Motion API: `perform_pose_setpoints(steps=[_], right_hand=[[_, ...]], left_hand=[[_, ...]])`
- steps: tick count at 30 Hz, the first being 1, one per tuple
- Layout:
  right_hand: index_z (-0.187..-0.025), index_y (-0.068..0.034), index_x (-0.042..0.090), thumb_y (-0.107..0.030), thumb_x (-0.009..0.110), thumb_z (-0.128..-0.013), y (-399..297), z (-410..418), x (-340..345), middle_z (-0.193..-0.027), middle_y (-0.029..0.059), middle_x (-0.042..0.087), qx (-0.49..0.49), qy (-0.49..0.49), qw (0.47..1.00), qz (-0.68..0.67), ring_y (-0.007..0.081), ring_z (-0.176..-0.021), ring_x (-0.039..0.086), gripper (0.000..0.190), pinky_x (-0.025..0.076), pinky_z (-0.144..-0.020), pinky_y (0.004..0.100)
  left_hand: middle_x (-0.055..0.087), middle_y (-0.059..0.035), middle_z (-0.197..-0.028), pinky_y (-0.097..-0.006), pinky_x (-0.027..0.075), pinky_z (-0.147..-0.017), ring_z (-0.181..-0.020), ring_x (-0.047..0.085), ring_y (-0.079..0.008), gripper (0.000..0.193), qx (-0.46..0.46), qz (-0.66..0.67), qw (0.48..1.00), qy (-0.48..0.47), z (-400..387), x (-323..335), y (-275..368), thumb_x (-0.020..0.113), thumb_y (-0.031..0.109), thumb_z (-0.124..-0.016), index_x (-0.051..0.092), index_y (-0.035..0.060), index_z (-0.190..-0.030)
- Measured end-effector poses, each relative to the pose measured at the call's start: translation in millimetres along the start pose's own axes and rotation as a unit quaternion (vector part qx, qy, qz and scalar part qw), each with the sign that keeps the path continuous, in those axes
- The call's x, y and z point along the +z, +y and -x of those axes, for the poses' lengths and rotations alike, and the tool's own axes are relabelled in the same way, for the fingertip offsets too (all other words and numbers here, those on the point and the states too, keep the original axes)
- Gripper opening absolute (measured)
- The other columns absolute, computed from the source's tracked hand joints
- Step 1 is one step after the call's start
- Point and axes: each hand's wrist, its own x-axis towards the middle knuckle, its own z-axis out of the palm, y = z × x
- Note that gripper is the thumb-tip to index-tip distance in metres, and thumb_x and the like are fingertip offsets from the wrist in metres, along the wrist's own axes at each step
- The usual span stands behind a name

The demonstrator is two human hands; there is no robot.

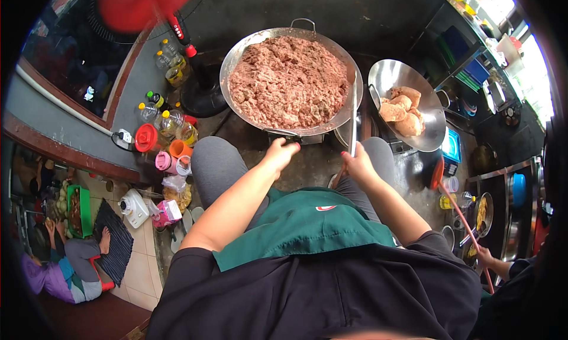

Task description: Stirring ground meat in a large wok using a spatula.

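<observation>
A large metal wok [225, 80] full of a pinkish-brown, crumbly cooked mixture [288, 80] stands before me. My right hand [360, 162] grips the handle of a long metal spatula [353, 113], whose far end lies at the wok's right side. My left hand [282, 156] is at the wok's near edge, just below its near loop handle [280, 131]; whether its fingers hold anything there cannot be made out. To the right, a second metal wok [428, 96] holds several pale brown chunks of food [401, 111].
Plastic bottles [177, 122], a red-lidded container [146, 137] and an orange cup [179, 148] stand at left, under a red fan [148, 7]. One person sits at lower left [57, 273]; another's hand [486, 256] holds a long pole [466, 227] at right.
</observation>
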Motion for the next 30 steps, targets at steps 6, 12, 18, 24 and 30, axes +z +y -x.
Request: perform_pose_setpoints(steps=[6,12,18,24,30], right_hand=[[-0.098,-0.001,0.047,-0.010,0.052,-0.089,-89,69,13,-0.087,0.0091,0.054,0.161,-0.156,0.896,-0.383,0.0195,-0.073,0.061,0.014,0.058,-0.067,0.0339],[-0.091,0.008,0.047,-0.009,0.048,-0.090,-116,10,-29,-0.082,0.0132,0.055,0.205,-0.180,0.758,-0.593,0.0200,-0.073,0.061,0.017,0.057,-0.064,0.0236],[-0.096,0.006,0.042,-0.013,0.043,-0.092,-72,-63,-53,-0.076,0.0072,0.049,0.279,-0.182,0.718,-0.612,0.0117,-0.062,0.052,0.020,0.052,-0.053,0.0193],[-0.079,-0.008,0.036,-0.018,0.041,-0.094,-28,-122,-24,-0.062,-0.0008,0.038,0.356,-0.146,0.755,-0.531,0.0053,-0.045,0.033,0.019,0.026,-0.034,0.0176],[-0.085,-0.009,0.035,-0.022,0.042,-0.095,-51,-212,-22,-0.060,-0.0013,0.039,0.339,-0.137,0.833,-0.414,0.0028,-0.041,0.030,0.017,0.021,-0.030,0.0149]], left_hand=[[0.048,-0.0152,-0.119,-0.0476,0.028,-0.101,-0.115,0.043,-0.0321,0.049,-0.080,0.354,0.925,0.110,-78,6,-15,0.057,0.033,-0.083,0.044,0.0069,-0.123],[0.048,-0.0046,-0.071,-0.0432,0.042,-0.083,-0.078,0.055,-0.0232,0.002,0.070,0.584,0.806,0.074,-95,9,-19,0.045,0.006,-0.087,0.045,0.0076,-0.089],[0.046,-0.0019,-0.065,-0.0377,0.044,-0.074,-0.065,0.050,-0.0166,0.006,0.087,0.515,0.850,0.072,-103,6,-20,0.049,0.005,-0.084,0.046,0.0093,-0.082],[0.049,-0.0033,-0.068,-0.0347,0.047,-0.062,-0.053,0.049,-0.0130,0.014,0.070,0.451,0.879,0.142,-98,15,-14,0.050,-0.001,-0.082,0.043,0.0096,-0.076],[0.048,-0.0075,-0.070,-0.0353,0.047,-0.064,-0.059,0.051,-0.0167,0.035,0.040,0.407,0.899,0.154,-105,14,-24,0.049,-0.002,-0.082,0.025,0.0052,-0.106]])
